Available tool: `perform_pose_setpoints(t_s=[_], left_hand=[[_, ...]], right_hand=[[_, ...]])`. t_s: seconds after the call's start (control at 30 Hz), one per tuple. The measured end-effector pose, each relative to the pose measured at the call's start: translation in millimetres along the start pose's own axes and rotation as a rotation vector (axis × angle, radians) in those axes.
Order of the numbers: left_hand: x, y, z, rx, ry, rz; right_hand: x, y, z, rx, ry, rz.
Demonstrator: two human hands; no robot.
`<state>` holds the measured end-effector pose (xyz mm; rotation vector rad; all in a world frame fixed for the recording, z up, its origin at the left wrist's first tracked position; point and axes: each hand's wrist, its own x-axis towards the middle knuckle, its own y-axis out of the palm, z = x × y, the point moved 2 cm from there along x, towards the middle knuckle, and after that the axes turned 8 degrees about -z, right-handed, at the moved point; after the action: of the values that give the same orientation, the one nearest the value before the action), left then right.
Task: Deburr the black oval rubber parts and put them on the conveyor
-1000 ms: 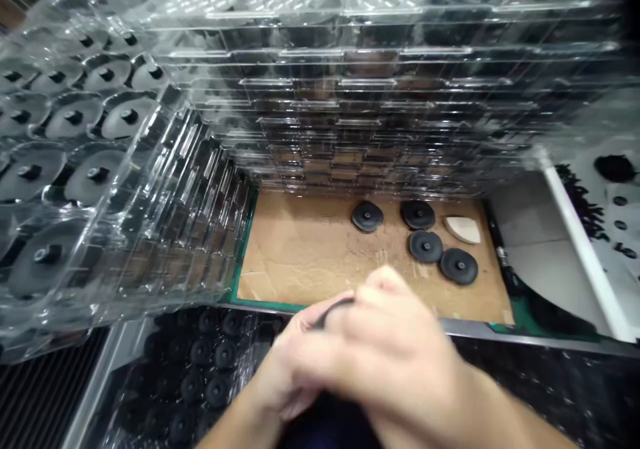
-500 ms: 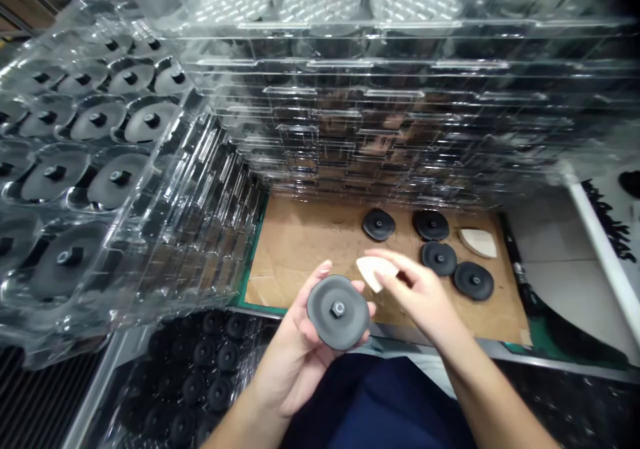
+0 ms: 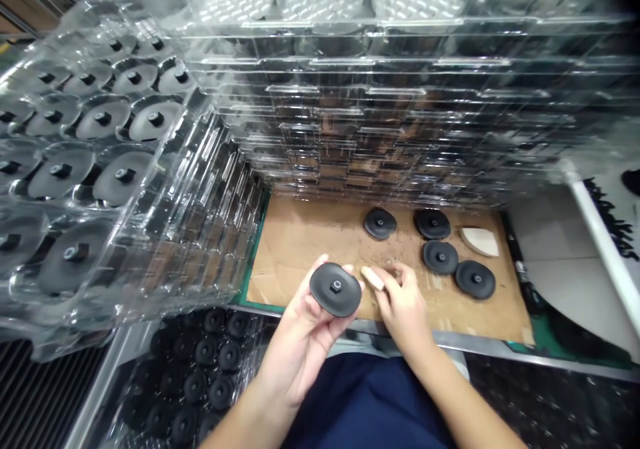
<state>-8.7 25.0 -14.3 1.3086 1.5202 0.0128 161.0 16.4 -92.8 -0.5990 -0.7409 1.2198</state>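
A dark grey rounded disc [image 3: 334,297] with a raised hub at its centre rests in my left hand [image 3: 303,332], whose fingers curl round its edge. My right hand [image 3: 407,309] pinches a small cream-coloured pad [image 3: 373,278], held edge-on just right of the disc's rim. Whether pad and rim touch, I cannot tell. On the brown cardboard [image 3: 295,235] beyond my hands lie several similar dark discs, among them one disc [image 3: 380,223] at the back and another disc [image 3: 475,279] at the right. A second cream pad [image 3: 480,241], with a pointed leaf-like outline, lies at the far right.
Tall stacks of clear plastic trays [image 3: 340,109] wall off the back. More stacked trays [image 3: 125,189] at the left hold dark discs in their pockets. Below left, another tray [image 3: 200,375] holds several dark round parts. A white-edged panel [image 3: 605,249] stands at the right.
My right hand has moved down and left, turning the cream pad from face-on to edge-on beside the disc. My left hand has tilted the disc and raised it slightly.
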Motion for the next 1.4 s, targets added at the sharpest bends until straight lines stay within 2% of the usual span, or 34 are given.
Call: perform_pose_setpoints(t_s=[0.3,0.43,0.47,0.53,0.6,0.67,0.7,0.73,0.83,0.87,0.9,1.0,1.03,1.17,1.2,1.33,1.4], left_hand=[[-0.2,-5.2,6.6,0.017,0.039,-0.001],[-2.2,4.2,10.1,0.068,0.055,0.007],[-3.2,6.8,11.1,0.076,0.063,-0.001],[-5.5,10.9,13.2,0.09,0.044,-0.018],[-7.1,13.2,14.0,0.108,0.016,-0.031],[-7.4,13.8,13.6,0.126,0.019,-0.049],[-7.1,14.2,13.2,0.134,0.029,-0.05],[-6.7,14.7,13.1,0.143,0.04,-0.046],[-5.9,16.4,12.9,0.167,0.019,0.014],[-6.0,16.7,12.1,0.166,0.015,0.043],[-6.1,16.6,10.8,0.161,0.021,0.062],[-6.2,16.3,7.7,0.147,0.035,0.045],[-6.3,17.0,7.8,0.149,0.032,0.033],[-6.9,22.1,9.9,0.144,0.01,0.094],[-7.0,22.0,9.3,0.137,0.015,0.113],[-5.1,16.9,3.8,0.101,0.041,0.155],[-3.2,16.6,2.3,0.087,0.053,0.164]], right_hand=[[-6.4,-17.6,28.9,0.277,-0.077,0.156],[18.5,-50.8,57.8,0.337,-0.004,0.068],[25.1,-61.0,69.8,0.362,-0.016,0.032],[33.7,-78.5,95.6,0.456,-0.146,-0.017],[36.4,-87.4,114.7,0.501,-0.245,0.071],[36.4,-87.6,122.9,0.487,-0.258,0.248],[36.5,-86.0,123.7,0.467,-0.244,0.309],[37.0,-84.6,123.3,0.45,-0.233,0.305],[37.3,-86.1,121.1,0.44,-0.271,0.036],[36.1,-87.6,120.8,0.464,-0.292,-0.008],[34.6,-89.1,120.7,0.496,-0.308,0.004],[32.0,-91.5,120.1,0.538,-0.271,0.215],[32.6,-91.7,119.9,0.528,-0.247,0.227],[35.3,-92.4,121.1,0.512,-0.299,-0.005],[34.5,-92.9,120.3,0.536,-0.318,0.0],[29.3,-101.6,107.0,0.522,-0.288,0.238],[27.5,-107.9,99.5,0.418,-0.266,0.21]])
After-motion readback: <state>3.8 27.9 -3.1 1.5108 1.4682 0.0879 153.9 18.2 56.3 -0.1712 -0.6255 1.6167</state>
